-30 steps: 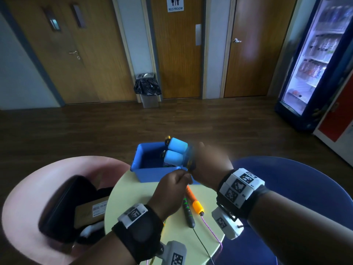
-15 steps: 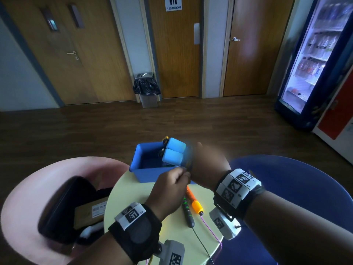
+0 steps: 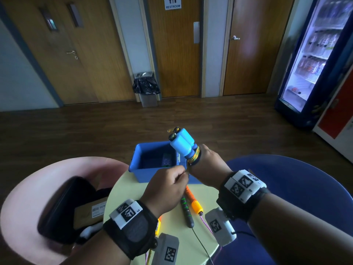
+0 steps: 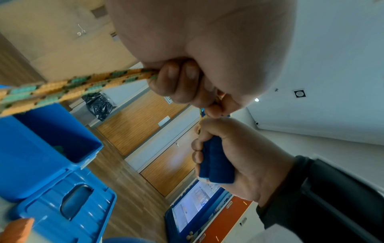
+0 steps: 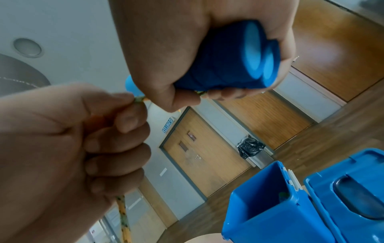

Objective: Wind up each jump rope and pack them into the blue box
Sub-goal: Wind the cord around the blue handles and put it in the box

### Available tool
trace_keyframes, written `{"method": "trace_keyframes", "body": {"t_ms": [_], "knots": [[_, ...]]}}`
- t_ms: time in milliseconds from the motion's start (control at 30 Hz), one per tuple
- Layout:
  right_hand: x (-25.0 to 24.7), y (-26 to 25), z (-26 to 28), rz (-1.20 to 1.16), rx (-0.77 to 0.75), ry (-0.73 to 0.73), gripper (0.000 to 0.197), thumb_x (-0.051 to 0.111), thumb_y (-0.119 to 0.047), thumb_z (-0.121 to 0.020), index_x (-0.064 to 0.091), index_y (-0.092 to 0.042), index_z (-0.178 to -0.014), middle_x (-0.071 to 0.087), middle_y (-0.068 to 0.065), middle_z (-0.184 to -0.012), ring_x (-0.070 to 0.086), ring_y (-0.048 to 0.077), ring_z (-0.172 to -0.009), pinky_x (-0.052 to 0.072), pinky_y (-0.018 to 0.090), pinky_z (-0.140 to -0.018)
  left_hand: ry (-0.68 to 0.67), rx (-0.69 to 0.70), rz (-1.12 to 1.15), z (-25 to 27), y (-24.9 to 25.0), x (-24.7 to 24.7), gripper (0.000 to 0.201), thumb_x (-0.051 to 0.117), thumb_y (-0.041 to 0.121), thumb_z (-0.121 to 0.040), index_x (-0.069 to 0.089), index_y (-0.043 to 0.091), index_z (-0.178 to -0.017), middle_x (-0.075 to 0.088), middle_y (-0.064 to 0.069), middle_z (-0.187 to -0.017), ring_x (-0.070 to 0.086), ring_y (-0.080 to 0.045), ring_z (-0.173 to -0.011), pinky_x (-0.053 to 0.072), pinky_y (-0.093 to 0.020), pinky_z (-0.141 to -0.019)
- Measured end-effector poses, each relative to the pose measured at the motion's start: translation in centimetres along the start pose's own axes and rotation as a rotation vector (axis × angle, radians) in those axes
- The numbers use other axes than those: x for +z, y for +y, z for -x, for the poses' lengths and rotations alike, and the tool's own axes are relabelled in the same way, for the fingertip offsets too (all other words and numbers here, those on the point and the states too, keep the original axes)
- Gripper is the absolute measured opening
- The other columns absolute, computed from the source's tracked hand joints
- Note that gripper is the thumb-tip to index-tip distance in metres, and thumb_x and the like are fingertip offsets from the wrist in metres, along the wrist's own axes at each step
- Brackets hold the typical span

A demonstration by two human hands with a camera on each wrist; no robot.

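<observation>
Left hand (image 3: 168,188) at 6 o'clock pinches the rope (image 4: 68,83) taut, fingers curled on it. Right hand (image 3: 206,165) at 3 o'clock grips both handles (image 3: 182,143) above the box (image 3: 145,173), coils at their base. Step looks like last winds; next calls for tucking the tail, then dropping the bundle in. Rope is braided orange-green; handles are light blue foam.

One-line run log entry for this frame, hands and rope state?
right hand: grips blue handles | left hand: pinches braided rope at wrap | blue box: open | other ropes: on table
</observation>
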State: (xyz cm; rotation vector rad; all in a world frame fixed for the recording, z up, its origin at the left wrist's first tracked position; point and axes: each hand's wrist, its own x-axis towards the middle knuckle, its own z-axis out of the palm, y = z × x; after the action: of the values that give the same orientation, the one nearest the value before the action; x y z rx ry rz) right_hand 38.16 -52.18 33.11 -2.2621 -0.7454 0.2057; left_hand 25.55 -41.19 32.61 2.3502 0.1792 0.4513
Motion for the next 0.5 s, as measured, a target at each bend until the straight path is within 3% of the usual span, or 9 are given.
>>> {"method": "trace_keyframes", "body": {"t_ms": [133, 300, 400, 500], "knots": [[-0.4, -0.1, 0.1, -0.004, -0.013, -0.026, 0.027, 0.064, -0.029, -0.083, 0.051, -0.016, -0.103, 0.062, -0.003, -0.088, 0.059, 0.01, -0.075, 0.045, 0.023, -0.059, 0.002, 0.062, -0.157, 0.2, -0.1, -0.4, 0.034, 0.048, 0.033, -0.091, 0.033, 0.018, -0.065, 0.04, -0.002, -0.056, 0.045, -0.02, -0.058, 0.035, -0.039, -0.052], [0.1, -0.2, 0.5, 0.149, -0.081, 0.02, 0.026, 0.061, -0.03, -0.084, 0.042, -0.014, -0.092, 0.058, -0.001, -0.078, 0.058, 0.02, -0.068, 0.042, 0.031, -0.056, -0.033, 0.064, -0.221, 0.0, 0.2, -0.3, 0.033, 0.047, 0.034, -0.09, 0.038, 0.013, -0.066, 0.047, -0.005, -0.059, 0.049, -0.021, -0.06, 0.039, -0.041, -0.054], [0.2, -0.7, 0.9, 0.326, -0.154, 0.061, 0.029, 0.059, -0.032, -0.082, 0.036, -0.017, -0.093, 0.053, -0.001, -0.082, 0.063, 0.028, -0.083, 0.043, 0.032, -0.063, -0.052, 0.048, -0.177, -0.2, 0.1, -0.6, 0.032, 0.05, 0.034, -0.089, 0.042, 0.013, -0.066, 0.051, -0.004, -0.06, 0.053, -0.021, -0.062, 0.043, -0.044, -0.056], [0.2, -1.2, 1.2, 0.537, -0.202, 0.119, 0.027, 0.055, -0.032, -0.084, 0.037, -0.018, -0.098, 0.061, 0.003, -0.095, 0.065, 0.029, -0.09, 0.045, 0.036, -0.071, -0.096, 0.072, -0.257, -0.2, 0.1, -1.2, 0.026, 0.057, 0.032, -0.09, 0.05, 0.016, -0.07, 0.053, 0.002, -0.062, 0.055, -0.017, -0.064, 0.043, -0.038, -0.056]]}}
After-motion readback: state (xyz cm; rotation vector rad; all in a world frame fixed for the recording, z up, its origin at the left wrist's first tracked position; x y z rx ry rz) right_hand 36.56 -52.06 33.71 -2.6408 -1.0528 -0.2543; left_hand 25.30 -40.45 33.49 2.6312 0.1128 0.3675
